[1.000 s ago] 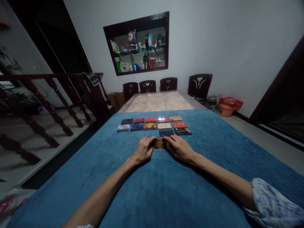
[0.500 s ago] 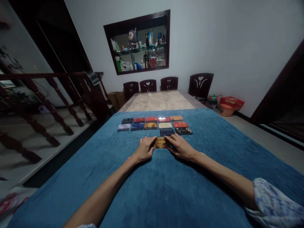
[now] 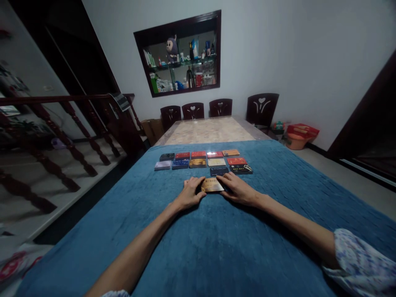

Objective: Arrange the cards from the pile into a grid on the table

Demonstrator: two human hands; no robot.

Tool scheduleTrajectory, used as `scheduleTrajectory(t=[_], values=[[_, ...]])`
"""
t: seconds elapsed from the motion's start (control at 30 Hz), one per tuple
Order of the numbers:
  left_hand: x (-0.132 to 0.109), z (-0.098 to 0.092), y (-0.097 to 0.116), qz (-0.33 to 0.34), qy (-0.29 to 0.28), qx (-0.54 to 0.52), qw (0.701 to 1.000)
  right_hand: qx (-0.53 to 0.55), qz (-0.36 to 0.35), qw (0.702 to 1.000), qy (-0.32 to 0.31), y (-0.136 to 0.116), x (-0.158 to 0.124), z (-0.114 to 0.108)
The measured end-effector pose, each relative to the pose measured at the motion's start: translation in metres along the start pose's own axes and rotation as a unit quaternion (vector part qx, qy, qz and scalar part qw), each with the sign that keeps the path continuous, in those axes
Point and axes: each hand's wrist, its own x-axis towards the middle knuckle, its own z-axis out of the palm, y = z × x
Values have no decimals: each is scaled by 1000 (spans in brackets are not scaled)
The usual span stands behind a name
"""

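Note:
A gold card [image 3: 213, 185] with dark lettering lies between my hands, low over the blue cloth. Its left edge is held by my left hand [image 3: 190, 193], thumb and fingers closed on the corners. My right hand [image 3: 238, 189] grips the right edge the same way. Just beyond the card are a dark blue card [image 3: 219, 171] and a black card stack [image 3: 241, 169]. Behind these, stacks of cards stand in two rows, among them a white stack [image 3: 163, 165], a blue stack [image 3: 180, 164] and a gold stack [image 3: 197, 163].
A blue cloth [image 3: 198, 243] covers the near part of the table; its marble top [image 3: 210, 131] shows at the far end. Dark chairs [image 3: 262, 109] stand around that end. A wooden railing [image 3: 55, 99] runs along the left, and an orange bucket [image 3: 295, 141] sits at the right.
The gold card's surface now catches more light and looks paler, as if slightly tilted. Both hands keep their hold on it. The whole view has shifted a little.

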Motion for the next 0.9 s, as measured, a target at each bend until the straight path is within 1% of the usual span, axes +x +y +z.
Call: scheduleTrajectory(t=[0.23,0.37,0.67,0.8,0.9], values=[[-2,-3,2,3,-12,6,1000,34,15,999,-15,-3,-1,-3],[-2,-5,5,-6,-20,2,1000,35,26,999,-20,-6,-1,-5],[-3,-3,4,-18,-7,2,1000,46,42,998,-19,-5,1,-3],[-2,-4,2,-14,-5,-9,1000,57,38,996,-48,-4,3,-9],[1,-9,3,-10,-18,-2,1000,52,40,995,-70,-3,9,-15]])
